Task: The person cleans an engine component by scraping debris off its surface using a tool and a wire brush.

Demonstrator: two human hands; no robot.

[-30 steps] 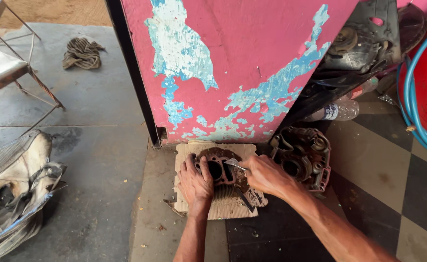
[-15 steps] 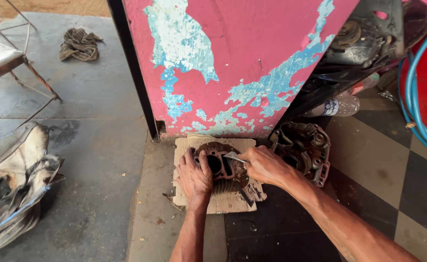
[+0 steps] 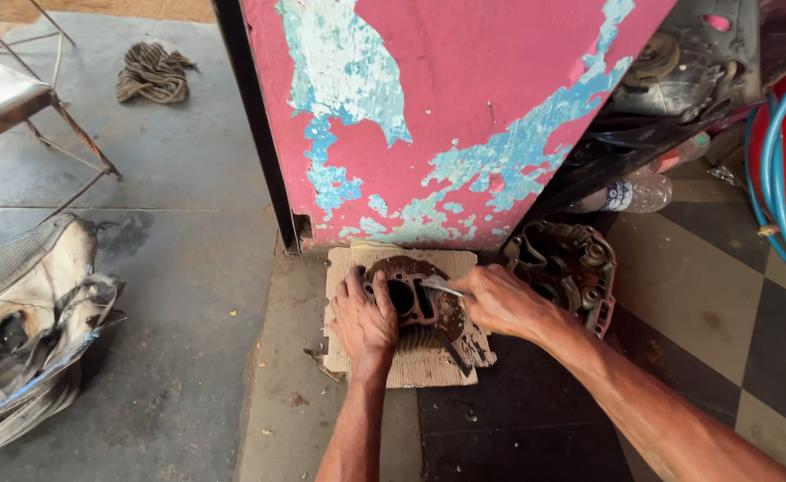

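While left hand (image 3: 364, 323) steadies cylinder (image 3: 413, 299), right hand (image 3: 498, 302) scrapes it

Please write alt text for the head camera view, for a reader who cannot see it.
The left hand steadies a rusty engine cylinder on cardboard while the right hand works a thin metal blade on its top, below a peeling pink panel.

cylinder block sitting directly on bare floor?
No, the cylinder block rests on a cardboard sheet, steadied by the left hand.

Rusty finned engine cylinder (image 3: 413, 303) lies bore-up on cardboard, metal scraper (image 3: 440, 286) touching it.
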